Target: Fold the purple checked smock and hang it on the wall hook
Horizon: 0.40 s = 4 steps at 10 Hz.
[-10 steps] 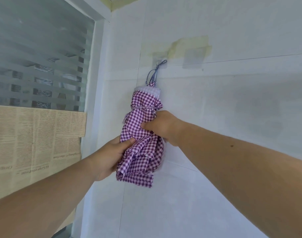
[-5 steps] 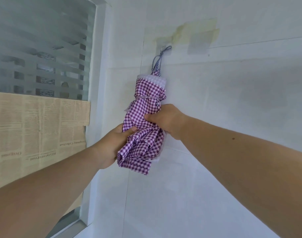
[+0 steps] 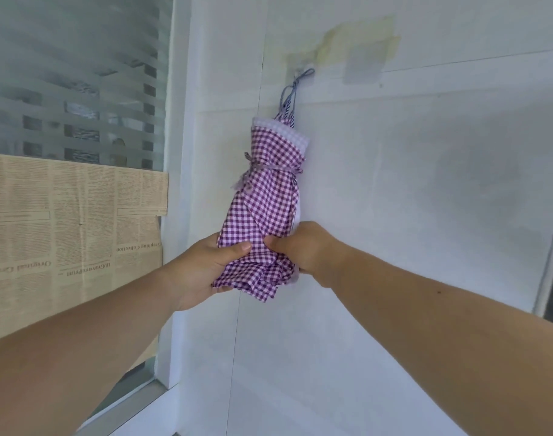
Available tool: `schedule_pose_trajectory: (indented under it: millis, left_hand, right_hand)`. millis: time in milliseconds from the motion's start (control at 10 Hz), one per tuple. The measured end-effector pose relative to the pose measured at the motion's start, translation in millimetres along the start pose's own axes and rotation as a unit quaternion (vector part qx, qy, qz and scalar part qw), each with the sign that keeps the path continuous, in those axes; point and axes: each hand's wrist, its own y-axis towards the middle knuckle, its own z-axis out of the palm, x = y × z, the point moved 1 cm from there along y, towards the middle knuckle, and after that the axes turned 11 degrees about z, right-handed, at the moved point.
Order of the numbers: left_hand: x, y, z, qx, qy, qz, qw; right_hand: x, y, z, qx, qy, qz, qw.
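The purple checked smock (image 3: pixel 268 196) is a rolled bundle, tied round its upper part with its own strap. It hangs by a thin string loop from a small wall hook (image 3: pixel 306 72) on the white wall. My left hand (image 3: pixel 205 269) grips the bundle's lower left side, thumb across the front. My right hand (image 3: pixel 303 247) grips the lower right side, fingers pressed into the cloth. Both hands sit near the bottom end of the bundle.
Yellowed tape patches (image 3: pixel 357 48) mark the wall beside the hook. A frosted striped window (image 3: pixel 73 83) fills the left, its lower half covered with newspaper (image 3: pixel 64 228). A window frame post (image 3: pixel 180 152) stands between window and wall.
Both hands have slid down the bundle from its middle to its lower end. The smock stays hanging on the hook.
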Motion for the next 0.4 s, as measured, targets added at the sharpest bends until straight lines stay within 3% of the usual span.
schedule_pose_trajectory:
  millis: [100,300,400]
  left_hand:
    - [-3.6,-2.9,3.0,-0.013,0.022,0.002,1.0]
    - [-21.2,-11.8,4.2,0.004,0.17,-0.035,0.985]
    - [-32.1,-25.2,13.5,-0.056,0.256,-0.012,0.965]
  right_hand:
    - [-5.3,-2.2,-1.7,0.003,-0.001,0.016,1.0]
    - [-4.5,-27.7,-19.4,0.042,0.031,0.04,0.998]
    - [-7.3,-50.8,-29.3,-0.037,-0.019,0.053,0.998]
